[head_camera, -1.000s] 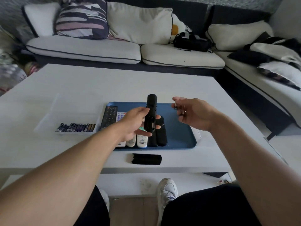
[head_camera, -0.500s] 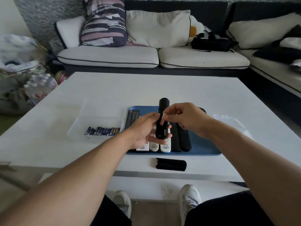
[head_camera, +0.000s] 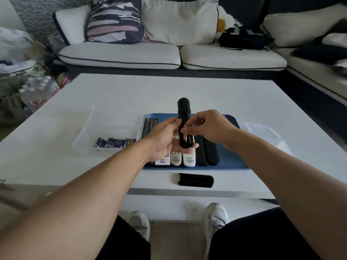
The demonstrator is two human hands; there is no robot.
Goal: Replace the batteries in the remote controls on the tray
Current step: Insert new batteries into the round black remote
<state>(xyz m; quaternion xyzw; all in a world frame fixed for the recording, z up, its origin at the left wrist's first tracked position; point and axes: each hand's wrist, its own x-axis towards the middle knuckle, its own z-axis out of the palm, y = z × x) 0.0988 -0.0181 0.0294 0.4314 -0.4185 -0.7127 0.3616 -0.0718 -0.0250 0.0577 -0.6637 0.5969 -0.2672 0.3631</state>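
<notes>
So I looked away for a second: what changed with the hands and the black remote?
The right hand moved left from beside the black remote to its open back, fingertips now at a battery there. The left hand kept gripping the remote. The cover, tray and spare batteries stayed put.

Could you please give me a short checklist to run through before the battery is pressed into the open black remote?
1. Left hand grips the black remote firmly: ok.
2. Right hand fingertips pinch the battery at the open compartment: ok.
3. Battery polarity correct: cannot tell.
4. Back cover within reach on the table: ok.
5. Spare batteries in the clear tray: ok.
</notes>
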